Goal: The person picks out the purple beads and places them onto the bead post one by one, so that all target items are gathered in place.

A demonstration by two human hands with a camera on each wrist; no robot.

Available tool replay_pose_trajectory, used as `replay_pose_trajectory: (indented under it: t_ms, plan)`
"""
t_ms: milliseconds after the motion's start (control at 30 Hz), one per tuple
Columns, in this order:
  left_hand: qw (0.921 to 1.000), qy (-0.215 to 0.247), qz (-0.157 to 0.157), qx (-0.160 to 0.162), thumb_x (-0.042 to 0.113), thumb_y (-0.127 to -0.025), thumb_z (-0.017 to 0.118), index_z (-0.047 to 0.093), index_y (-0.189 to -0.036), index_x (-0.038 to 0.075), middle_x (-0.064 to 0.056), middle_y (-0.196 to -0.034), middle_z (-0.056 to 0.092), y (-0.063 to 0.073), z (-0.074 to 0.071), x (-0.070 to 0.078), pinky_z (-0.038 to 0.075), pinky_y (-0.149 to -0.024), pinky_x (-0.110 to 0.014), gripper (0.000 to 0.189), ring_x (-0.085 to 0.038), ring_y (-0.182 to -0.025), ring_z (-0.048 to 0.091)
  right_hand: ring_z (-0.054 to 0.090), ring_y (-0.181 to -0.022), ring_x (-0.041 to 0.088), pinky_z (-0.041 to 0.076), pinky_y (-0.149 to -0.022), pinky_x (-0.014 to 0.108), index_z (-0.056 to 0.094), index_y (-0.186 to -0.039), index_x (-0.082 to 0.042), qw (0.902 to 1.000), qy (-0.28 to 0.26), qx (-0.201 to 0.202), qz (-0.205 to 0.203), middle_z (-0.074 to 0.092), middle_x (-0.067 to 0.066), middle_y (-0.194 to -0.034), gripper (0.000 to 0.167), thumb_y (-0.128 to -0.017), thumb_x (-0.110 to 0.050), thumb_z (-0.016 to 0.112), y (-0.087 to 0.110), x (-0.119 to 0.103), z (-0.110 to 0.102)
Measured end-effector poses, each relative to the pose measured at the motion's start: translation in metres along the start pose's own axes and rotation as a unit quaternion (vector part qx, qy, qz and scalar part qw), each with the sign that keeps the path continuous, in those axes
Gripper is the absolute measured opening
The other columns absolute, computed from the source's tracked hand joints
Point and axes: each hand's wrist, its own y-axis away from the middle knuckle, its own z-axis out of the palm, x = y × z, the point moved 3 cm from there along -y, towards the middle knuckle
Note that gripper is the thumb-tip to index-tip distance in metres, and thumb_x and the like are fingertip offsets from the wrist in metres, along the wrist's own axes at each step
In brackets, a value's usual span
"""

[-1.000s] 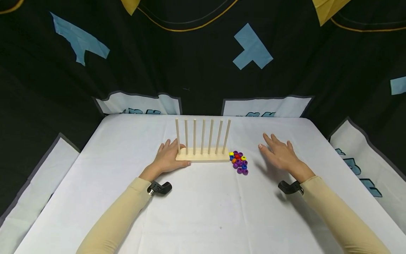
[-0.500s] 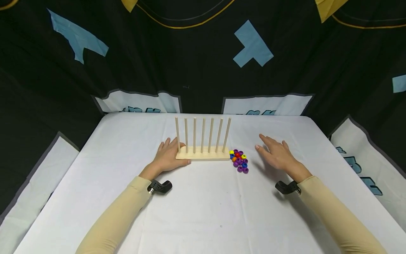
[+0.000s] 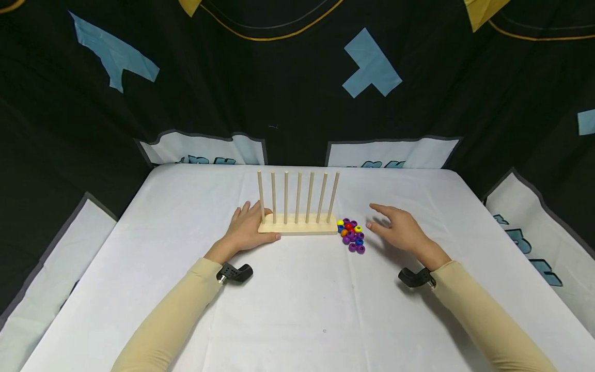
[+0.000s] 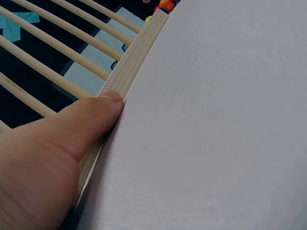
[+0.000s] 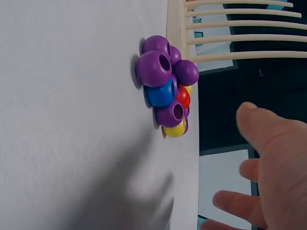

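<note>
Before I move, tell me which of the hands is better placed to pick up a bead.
Right, most likely: the right hand hovers beside the beads, holding nothing, while the left hand grips the rack at the end away from them.

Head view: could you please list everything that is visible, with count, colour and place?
Table: one, white-covered, across the foreground.
Wooden base: one, pale, on the table.
Pegs: seven, pale, standing on the base.
Beads: over a dozen, mostly purple, also blue, yellow, red, orange, beside the base's right end.
Curtain: one, black, with blue, yellow and white patches, behind the table.
Sleeves: two, beige, lower left and right.
Wrist cameras: two, black, at the sleeve ends.
Left-hand grip: one, bare, holding the base's left end.
Right-hand grip: one, bare, right of the beads.
</note>
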Motion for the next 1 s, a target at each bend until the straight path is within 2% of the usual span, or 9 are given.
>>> replay_pose_trajectory:
  t_ms: [200,433,800,1000]
  plan:
    - [1.0000,-0.003,-0.001,0.002,0.055,-0.082,0.074,0.058,-0.139,0.009,-0.016,-0.157,0.043,0.001,0.000,-0.001,0.008,-0.122,-0.072,0.076,-0.055,-0.154,0.015,0.062,-0.125,0.044,0.049,-0.106,0.059,0.067,-0.132,-0.001,0.9989,-0.039,0.025,-0.008,0.068,0.022,-0.133,0.043,-0.095,-0.023,0.071,-0.003,0.001,0.007]
    - [1.0000,0.001,0.000,0.003,0.055,-0.082,0.074,0.058,-0.139,0.009,-0.015,-0.159,0.042,0.002,0.000,-0.001,0.008,-0.121,-0.073,0.075,-0.055,-0.153,0.016,0.070,-0.112,0.042,0.054,-0.098,0.057,0.073,-0.122,-0.001,0.9977,-0.060,0.030,0.012,0.073,0.022,-0.122,0.031,-0.095,-0.017,0.071,-0.013,-0.003,0.020]
    - [1.0000,-0.001,0.004,0.003,0.056,-0.082,0.074,0.058,-0.139,0.010,-0.015,-0.160,0.042,0.002,-0.001,0.000,0.009,-0.122,-0.072,0.075,-0.054,-0.154,0.017,0.070,-0.113,0.038,0.054,-0.099,0.053,0.074,-0.119,-0.002,0.9953,-0.073,0.017,0.062,0.074,0.019,-0.121,0.028,-0.093,-0.010,0.072,-0.022,0.002,0.033]
    - [1.0000,-0.003,0.006,0.005,0.057,-0.082,0.074,0.058,-0.139,0.011,-0.015,-0.159,0.042,0.001,-0.002,0.000,0.010,-0.122,-0.072,0.075,-0.054,-0.153,0.017,0.064,-0.122,0.041,0.049,-0.107,0.055,0.074,-0.120,0.000,0.9947,-0.084,0.000,0.060,0.072,0.021,-0.125,0.029,-0.092,-0.008,0.072,-0.026,0.003,0.038]
